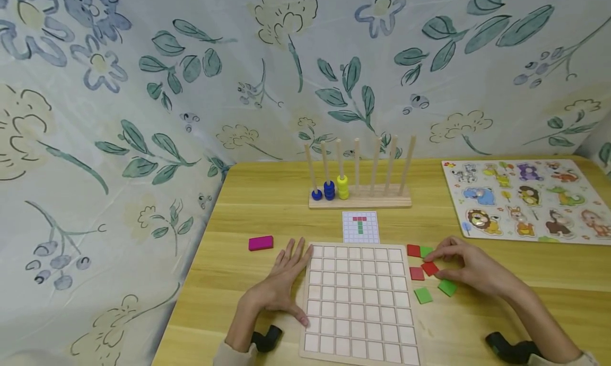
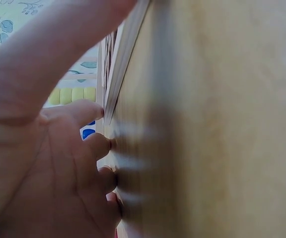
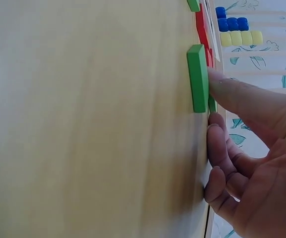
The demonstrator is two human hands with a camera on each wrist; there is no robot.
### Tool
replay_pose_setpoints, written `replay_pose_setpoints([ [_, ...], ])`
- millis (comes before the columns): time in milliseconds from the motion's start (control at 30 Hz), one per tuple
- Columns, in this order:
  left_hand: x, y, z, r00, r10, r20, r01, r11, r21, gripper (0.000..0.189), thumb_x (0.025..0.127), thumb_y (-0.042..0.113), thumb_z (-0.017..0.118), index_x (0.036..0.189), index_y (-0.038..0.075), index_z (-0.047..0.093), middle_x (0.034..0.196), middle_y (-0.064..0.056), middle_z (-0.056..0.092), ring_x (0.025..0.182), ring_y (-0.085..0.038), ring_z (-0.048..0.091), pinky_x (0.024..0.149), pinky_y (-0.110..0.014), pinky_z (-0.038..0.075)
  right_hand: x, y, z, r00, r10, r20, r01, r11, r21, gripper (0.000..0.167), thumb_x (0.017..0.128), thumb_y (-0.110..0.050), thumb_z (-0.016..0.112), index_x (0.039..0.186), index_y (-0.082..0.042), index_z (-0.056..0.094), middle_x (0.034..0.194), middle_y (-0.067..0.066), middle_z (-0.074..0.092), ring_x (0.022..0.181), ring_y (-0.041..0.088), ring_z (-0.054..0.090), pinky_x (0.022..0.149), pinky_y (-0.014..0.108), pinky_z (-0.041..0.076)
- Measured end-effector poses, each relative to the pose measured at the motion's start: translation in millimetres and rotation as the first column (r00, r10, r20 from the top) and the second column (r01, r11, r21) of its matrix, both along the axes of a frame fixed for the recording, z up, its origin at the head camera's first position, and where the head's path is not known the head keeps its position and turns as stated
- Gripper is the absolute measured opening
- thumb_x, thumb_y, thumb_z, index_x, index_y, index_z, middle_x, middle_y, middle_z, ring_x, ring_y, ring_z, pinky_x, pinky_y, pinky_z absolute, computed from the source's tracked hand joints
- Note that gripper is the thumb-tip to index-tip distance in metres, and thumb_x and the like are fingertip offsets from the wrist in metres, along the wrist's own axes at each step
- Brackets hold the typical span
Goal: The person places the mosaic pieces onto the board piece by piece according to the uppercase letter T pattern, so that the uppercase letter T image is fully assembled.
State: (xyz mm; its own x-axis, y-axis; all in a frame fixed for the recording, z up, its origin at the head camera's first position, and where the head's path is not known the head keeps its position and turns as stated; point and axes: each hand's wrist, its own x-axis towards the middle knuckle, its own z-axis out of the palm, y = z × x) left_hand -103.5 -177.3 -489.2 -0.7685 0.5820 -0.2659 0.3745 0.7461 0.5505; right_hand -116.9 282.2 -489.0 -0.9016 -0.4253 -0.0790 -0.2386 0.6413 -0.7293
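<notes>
My left hand [image 1: 277, 281] spreads along the left edge of a wooden grid board [image 1: 360, 301], with thumb and fingertips at its frame. My right hand [image 1: 477, 265] is at the loose square tiles right of the board, and its thumb and index finger pinch a red tile [image 1: 430, 269] lying at an angle. Around it lie a red tile [image 1: 413, 250], a lighter red tile [image 1: 417, 273] and a green tile [image 1: 426, 252] partly behind the fingers. Nearer me are a green tile [image 1: 423, 295] and another green tile [image 1: 447, 287], which stands out large in the right wrist view.
A pattern card [image 1: 360, 227] with a red and green T touches the board's far edge. Behind it stands a peg rack [image 1: 363, 196] with blue and yellow beads. A magenta block [image 1: 261, 243] lies to the left, an animal puzzle board [image 1: 530, 201] at the far right.
</notes>
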Motion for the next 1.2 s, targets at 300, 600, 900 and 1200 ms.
replay_pose_setpoints([
  [300,0.4,-0.6,-1.4,1.000,0.001,0.005,-0.002,1.000,0.007,0.156,0.054,0.047,0.100,0.167,0.015,-0.002,0.173,-0.012,-0.019,0.159,-0.036,-0.022,0.131,-0.056,-0.005,-2.1,0.9,-1.3,0.995,0.027,-0.097,-0.025,0.999,0.031,0.023,0.084,-0.017,0.086,0.103,-0.020,0.075,0.106,-0.002,0.062,0.082,0.002,0.048,0.066,0.021,0.046],
  [600,0.7,-1.2,-0.8,1.000,0.005,0.008,-0.005,1.000,0.029,0.156,0.054,0.046,0.100,0.167,0.015,-0.003,0.173,-0.011,-0.019,0.159,-0.036,-0.022,0.131,-0.056,-0.006,-2.3,5.4,2.1,0.999,0.015,-0.037,-0.015,1.000,0.015,0.021,0.092,-0.014,0.078,0.111,-0.011,0.068,0.099,-0.003,0.064,0.078,0.000,0.052,0.063,0.020,0.047],
  [900,0.1,-1.2,-1.8,1.000,0.006,0.013,-0.006,0.999,0.040,0.156,0.054,0.047,0.100,0.167,0.016,-0.003,0.173,-0.010,-0.020,0.159,-0.035,-0.023,0.131,-0.056,-0.006,2.3,-23.3,15.0,0.981,-0.065,-0.181,0.053,0.996,-0.070,0.023,0.091,-0.009,0.078,0.113,-0.014,0.073,0.099,-0.006,0.068,0.080,-0.001,0.056,0.066,0.019,0.052],
  [1200,0.5,-2.6,-1.5,1.000,0.003,0.008,-0.003,0.999,0.044,0.156,0.055,0.048,0.100,0.167,0.016,-0.003,0.173,-0.010,-0.020,0.159,-0.035,-0.022,0.131,-0.056,-0.005,4.8,-86.6,19.3,0.993,-0.084,-0.087,0.072,0.989,-0.132,0.019,0.089,-0.014,0.081,0.108,-0.014,0.077,0.090,-0.005,0.065,0.074,0.003,0.054,0.061,0.020,0.049],
])
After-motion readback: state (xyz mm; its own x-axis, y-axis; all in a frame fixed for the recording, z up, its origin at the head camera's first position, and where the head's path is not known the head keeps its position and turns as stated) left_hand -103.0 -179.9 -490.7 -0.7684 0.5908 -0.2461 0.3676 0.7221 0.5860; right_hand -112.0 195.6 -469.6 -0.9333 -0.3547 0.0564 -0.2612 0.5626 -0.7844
